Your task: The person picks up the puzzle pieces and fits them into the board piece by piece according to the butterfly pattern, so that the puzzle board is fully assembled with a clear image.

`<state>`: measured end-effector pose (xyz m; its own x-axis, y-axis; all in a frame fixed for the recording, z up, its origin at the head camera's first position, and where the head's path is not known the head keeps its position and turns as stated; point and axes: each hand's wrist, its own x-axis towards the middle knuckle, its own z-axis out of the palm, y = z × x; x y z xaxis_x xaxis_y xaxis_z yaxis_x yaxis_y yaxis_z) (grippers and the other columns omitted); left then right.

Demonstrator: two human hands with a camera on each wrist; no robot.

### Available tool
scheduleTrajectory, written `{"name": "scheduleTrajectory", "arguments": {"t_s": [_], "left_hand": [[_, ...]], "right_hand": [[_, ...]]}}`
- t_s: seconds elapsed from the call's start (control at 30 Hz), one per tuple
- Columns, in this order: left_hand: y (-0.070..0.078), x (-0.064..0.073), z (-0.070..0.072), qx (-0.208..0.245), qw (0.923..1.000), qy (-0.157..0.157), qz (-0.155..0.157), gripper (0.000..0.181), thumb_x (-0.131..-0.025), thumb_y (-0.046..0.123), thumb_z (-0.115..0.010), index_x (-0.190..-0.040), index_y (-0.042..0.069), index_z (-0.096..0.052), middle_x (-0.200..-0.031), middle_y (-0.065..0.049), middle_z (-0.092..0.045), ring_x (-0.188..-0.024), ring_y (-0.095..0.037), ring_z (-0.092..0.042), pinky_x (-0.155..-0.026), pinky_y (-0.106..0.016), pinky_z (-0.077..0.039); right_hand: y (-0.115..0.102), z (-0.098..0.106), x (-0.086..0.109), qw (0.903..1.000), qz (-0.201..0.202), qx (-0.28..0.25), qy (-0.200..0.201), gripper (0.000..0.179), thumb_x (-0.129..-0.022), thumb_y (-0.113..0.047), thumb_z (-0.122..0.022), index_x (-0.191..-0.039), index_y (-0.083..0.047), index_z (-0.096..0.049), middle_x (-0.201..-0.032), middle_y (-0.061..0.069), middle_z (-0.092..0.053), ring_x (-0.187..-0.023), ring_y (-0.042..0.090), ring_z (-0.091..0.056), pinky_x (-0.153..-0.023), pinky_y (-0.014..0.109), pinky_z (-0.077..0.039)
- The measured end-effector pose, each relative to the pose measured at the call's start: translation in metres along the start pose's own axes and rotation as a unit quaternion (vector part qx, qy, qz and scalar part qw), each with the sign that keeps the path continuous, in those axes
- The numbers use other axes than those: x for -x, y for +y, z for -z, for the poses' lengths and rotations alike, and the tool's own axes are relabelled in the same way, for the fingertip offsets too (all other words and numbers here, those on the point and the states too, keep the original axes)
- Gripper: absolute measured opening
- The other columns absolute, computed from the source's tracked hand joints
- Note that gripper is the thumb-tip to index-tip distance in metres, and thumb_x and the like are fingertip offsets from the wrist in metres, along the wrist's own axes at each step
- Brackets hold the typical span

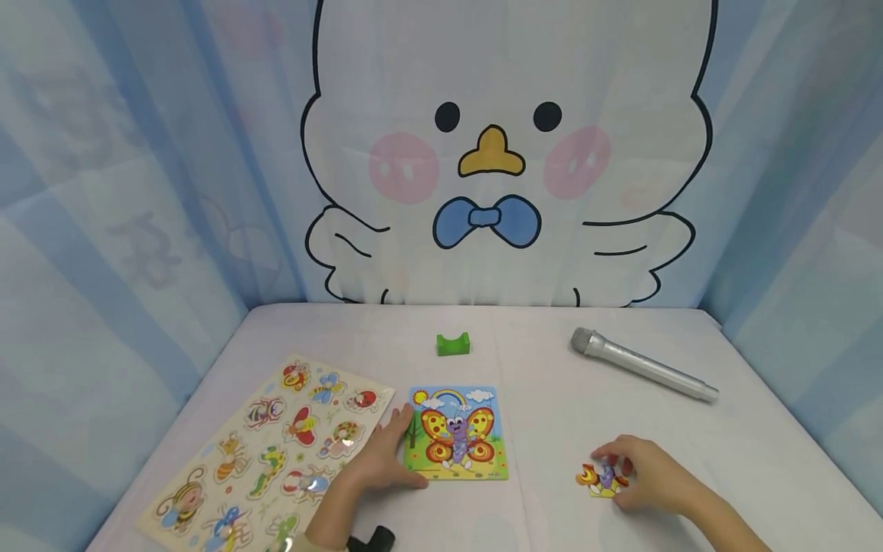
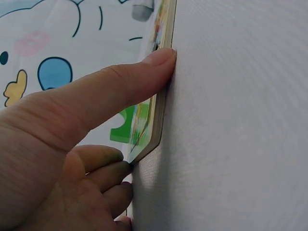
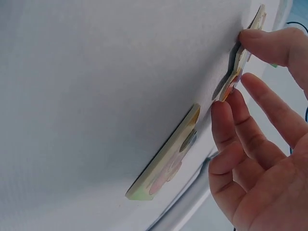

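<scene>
My left hand (image 1: 379,458) braces the near left corner of a square butterfly puzzle (image 1: 457,433) that lies flat. In the left wrist view its straight thumb (image 2: 156,57) presses along the puzzle's edge, while the other fingertips meet the corner. Farther right, my right hand (image 1: 651,474) pinches a small butterfly puzzle piece (image 1: 599,480) between thumb and fingers, tilted just above the white table. Another printed piece (image 3: 166,166) lies under that palm in the right wrist view; the hand hides most of it from the head view.
A cream board with insect pictures (image 1: 258,452) lies at the left, partly under my left forearm. Behind the puzzle stands a small green block (image 1: 453,345). A silver microphone (image 1: 645,364) rests at the back right, and a black object (image 1: 375,539) shows at the front.
</scene>
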<state>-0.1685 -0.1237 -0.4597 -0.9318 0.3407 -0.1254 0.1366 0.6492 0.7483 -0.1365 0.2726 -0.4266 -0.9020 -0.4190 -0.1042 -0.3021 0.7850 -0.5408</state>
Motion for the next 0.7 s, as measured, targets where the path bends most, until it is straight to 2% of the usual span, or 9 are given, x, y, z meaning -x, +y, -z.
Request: {"name": "scheduleTrajectory", "arguments": {"t_s": [0.27, 0.7], "left_hand": [[-0.001, -0.001, 0.000, 0.002, 1.0000, -0.003, 0.003, 0.112, -0.056, 0.025, -0.086, -0.143, -0.004, -0.020, -0.148, -0.022, -0.019, -0.137, -0.036, -0.011, -0.110, -0.052, -0.004], [-0.001, -0.002, 0.000, -0.002, 1.0000, -0.002, 0.006, 0.112, -0.057, 0.026, -0.085, -0.143, -0.002, -0.020, -0.148, -0.020, -0.018, -0.137, -0.034, -0.011, -0.110, -0.051, -0.004]], "right_hand": [[-0.003, 0.000, -0.004, 0.9998, 0.018, -0.003, -0.006, 0.046, -0.059, -0.009, -0.077, -0.104, -0.012, -0.067, -0.086, -0.005, -0.052, -0.072, 0.007, -0.045, -0.056, 0.021, -0.040], [-0.023, -0.008, -0.021, 0.9994, 0.034, 0.011, -0.004, 0.045, -0.060, -0.010, -0.075, -0.105, -0.017, -0.068, -0.083, -0.006, -0.050, -0.070, 0.007, -0.044, -0.054, 0.021, -0.039]]}}
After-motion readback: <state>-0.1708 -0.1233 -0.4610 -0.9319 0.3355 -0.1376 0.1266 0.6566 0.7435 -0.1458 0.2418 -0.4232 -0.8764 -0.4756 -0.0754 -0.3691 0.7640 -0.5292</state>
